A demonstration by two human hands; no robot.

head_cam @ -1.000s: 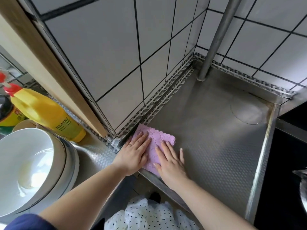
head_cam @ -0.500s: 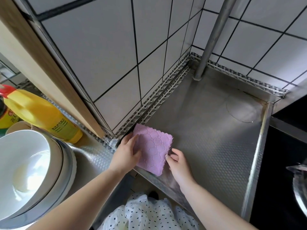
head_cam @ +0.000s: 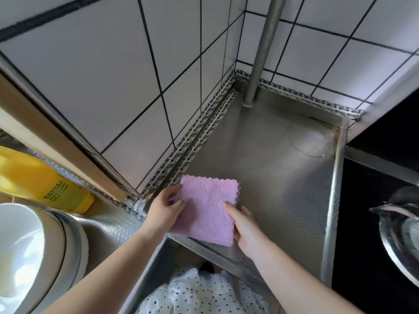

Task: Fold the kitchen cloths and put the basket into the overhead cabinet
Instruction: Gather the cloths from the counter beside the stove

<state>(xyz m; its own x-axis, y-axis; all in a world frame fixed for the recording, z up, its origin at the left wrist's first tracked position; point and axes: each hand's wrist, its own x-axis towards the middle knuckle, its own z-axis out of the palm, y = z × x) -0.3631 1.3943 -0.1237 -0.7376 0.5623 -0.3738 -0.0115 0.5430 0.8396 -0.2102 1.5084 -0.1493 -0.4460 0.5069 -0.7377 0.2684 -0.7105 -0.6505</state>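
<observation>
Two hands (head_cam: 164, 211) (head_cam: 246, 225) pinching pink cloth (head_cam: 206, 214), undersides of fingers hidden

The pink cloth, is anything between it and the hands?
No, nothing is in between. The left hand pinches the pink cloth at its left edge, and the right hand grips its right edge. Both already hold the folded cloth over the front of the steel counter. No basket shows in this view.
</observation>
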